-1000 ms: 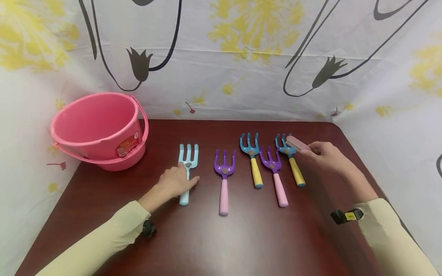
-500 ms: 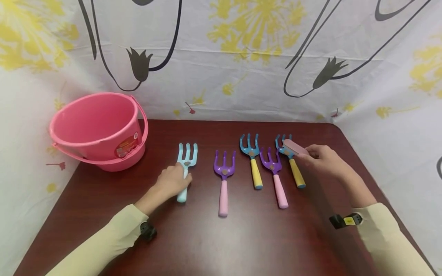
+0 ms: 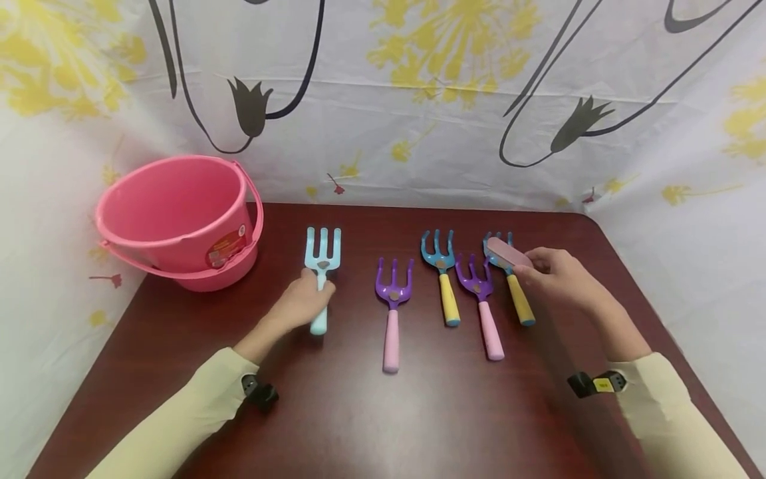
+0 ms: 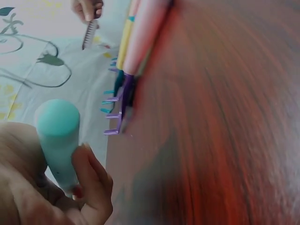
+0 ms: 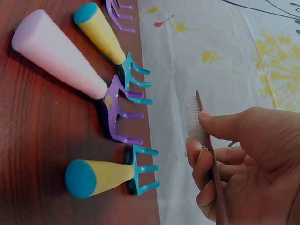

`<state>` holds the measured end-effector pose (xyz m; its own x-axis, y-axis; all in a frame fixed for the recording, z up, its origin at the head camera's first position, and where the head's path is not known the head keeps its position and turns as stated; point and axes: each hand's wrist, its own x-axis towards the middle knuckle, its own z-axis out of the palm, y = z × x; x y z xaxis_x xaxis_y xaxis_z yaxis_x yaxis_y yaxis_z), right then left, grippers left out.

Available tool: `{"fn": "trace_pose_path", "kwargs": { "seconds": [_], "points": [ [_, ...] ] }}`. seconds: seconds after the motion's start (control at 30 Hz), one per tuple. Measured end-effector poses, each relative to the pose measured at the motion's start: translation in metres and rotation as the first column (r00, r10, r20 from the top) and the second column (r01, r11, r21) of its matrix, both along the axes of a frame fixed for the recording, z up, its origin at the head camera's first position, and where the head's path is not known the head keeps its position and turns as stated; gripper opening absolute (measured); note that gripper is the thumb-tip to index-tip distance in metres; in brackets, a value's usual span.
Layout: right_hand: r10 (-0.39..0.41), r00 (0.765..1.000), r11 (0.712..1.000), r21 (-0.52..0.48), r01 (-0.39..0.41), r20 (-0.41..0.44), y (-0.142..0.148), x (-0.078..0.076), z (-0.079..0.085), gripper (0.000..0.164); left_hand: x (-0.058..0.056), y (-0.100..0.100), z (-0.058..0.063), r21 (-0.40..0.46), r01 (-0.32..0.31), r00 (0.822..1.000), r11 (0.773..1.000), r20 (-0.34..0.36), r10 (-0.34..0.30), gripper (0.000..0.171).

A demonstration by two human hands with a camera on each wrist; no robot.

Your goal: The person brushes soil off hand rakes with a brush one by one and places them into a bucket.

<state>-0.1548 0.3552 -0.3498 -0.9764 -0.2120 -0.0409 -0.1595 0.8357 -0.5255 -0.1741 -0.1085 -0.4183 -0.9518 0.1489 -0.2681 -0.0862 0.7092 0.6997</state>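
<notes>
The light-blue fork [image 3: 323, 263] is in the left hand [image 3: 299, 299], gripped around the neck with its tines pointing away, between the pink bucket [image 3: 191, 250] and the lone purple fork [image 3: 393, 293]. The step in hand looks like lifting it off the bench [image 3: 431, 426]; the next move probably calls for a firm hold and tines kept clear of the bucket. The right hand [image 3: 562, 281] pinches a pink brush [image 3: 507, 253], apart from the forks below.
</notes>
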Motion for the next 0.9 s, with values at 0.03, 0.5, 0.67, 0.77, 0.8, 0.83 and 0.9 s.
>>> {"fn": "trace_pose_path", "kwargs": {
  "seconds": [0.03,0.5,0.67,0.77,0.8,0.83,0.9],
  "points": [
    [0.005,1.000,1.000,-0.007,-0.005,-0.006,-0.001,0.000,0.001,0.047,0.000,0.000,0.001,0.052,-0.002,1.000,0.999,0.013,0.001,0.049],
    [0.113,0.989,0.991,-0.057,-0.119,-0.098,-0.026,-0.014,0.014,0.031,0.010,0.012,0.017,0.572,-0.169,0.969,0.802,0.244,0.031,0.028],
    [0.154,0.982,0.987,-0.033,-0.158,-0.113,-0.043,-0.026,0.022,0.032,0.011,0.013,0.017,0.625,-0.193,0.966,0.756,0.258,0.034,0.031],
    [0.201,0.973,0.979,-0.018,-0.204,-0.117,-0.055,-0.035,0.028,0.031,0.013,0.013,0.018,0.634,-0.195,0.966,0.748,0.258,0.034,0.033],
    [0.217,0.969,0.975,-0.010,-0.220,-0.115,-0.059,-0.039,0.030,0.032,0.013,0.013,0.018,0.636,-0.194,0.966,0.747,0.257,0.032,0.034],
    [0.237,0.965,0.971,-0.003,-0.239,-0.114,-0.063,-0.042,0.032,0.033,0.014,0.013,0.019,0.637,-0.191,0.966,0.746,0.256,0.029,0.035],
    [0.274,0.955,0.962,0.009,-0.274,-0.113,-0.072,-0.048,0.036,0.034,0.015,0.013,0.019,0.641,-0.187,0.967,0.745,0.255,0.023,0.037]
  ]
}}
